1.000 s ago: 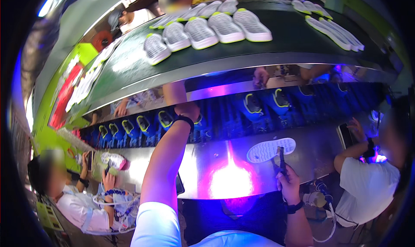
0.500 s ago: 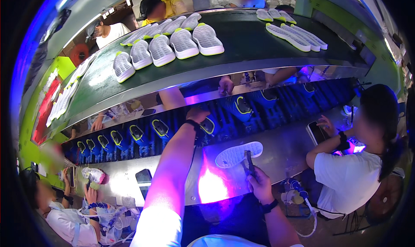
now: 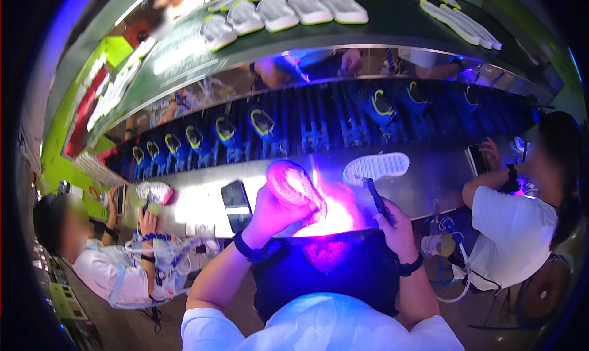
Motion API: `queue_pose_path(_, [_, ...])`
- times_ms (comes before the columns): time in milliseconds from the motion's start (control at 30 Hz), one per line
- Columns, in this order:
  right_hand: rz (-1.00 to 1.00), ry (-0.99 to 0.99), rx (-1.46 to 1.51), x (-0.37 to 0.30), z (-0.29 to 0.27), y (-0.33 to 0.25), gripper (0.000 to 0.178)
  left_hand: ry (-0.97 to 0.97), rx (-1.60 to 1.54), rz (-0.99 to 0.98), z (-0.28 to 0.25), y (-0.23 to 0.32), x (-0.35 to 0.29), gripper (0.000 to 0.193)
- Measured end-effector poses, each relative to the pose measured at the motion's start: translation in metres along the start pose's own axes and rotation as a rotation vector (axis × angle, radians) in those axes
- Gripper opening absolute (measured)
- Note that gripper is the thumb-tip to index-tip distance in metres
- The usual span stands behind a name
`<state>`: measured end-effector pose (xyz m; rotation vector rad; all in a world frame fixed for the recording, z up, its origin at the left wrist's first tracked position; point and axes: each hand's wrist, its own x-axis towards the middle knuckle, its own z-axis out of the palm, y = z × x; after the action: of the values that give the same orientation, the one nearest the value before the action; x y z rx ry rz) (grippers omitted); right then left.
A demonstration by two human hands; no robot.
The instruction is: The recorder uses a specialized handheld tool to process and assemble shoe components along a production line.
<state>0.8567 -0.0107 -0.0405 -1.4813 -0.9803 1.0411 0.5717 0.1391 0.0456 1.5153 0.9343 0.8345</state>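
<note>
My left hand point(image 3: 276, 208) is wrapped round a shoe upper point(image 3: 287, 182), held above the bench edge in bright violet-pink light that washes out its detail. In my right hand point(image 3: 397, 228) is a slim dark tool point(image 3: 378, 202), perhaps a brush; its tip is near the white shoe sole point(image 3: 375, 169), which lies tread-patterned side up on the metal bench point(image 3: 328, 167). Whether the tip touches the sole I cannot tell. Past the bench, several blue shoe uppers with yellow-green collars, such as this one point(image 3: 262, 125), stand in a row on a dark slatted conveyor point(image 3: 319, 121).
A dark phone point(image 3: 236, 205) lies left of my left hand. Above the conveyor, a green belt point(image 3: 392, 35) carries rows of white soles point(image 3: 294, 10). Seated co-workers point(image 3: 518, 228) are close on my right and left. Hoses and a canister point(image 3: 440, 245) hang beside my right arm.
My left hand has come back from the conveyor toward me with a shoe upper in it. The tool in my right hand has moved off the sole's middle to its near edge. My view has shifted.
</note>
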Motion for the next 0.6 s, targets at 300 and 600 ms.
queue_pose_path(300, [-0.027, -0.183, -0.304, -0.037, 0.029, -0.048, 0.035, 0.055, 0.717, 0.382, 0.032, -0.014, -0.131, 0.089])
queue_pose_path(600, [-0.033, -0.240, -0.239, -0.021, 0.056, -0.026, 0.035, -0.002, 0.737, 0.417, 0.042, -0.042, -0.165, 0.068])
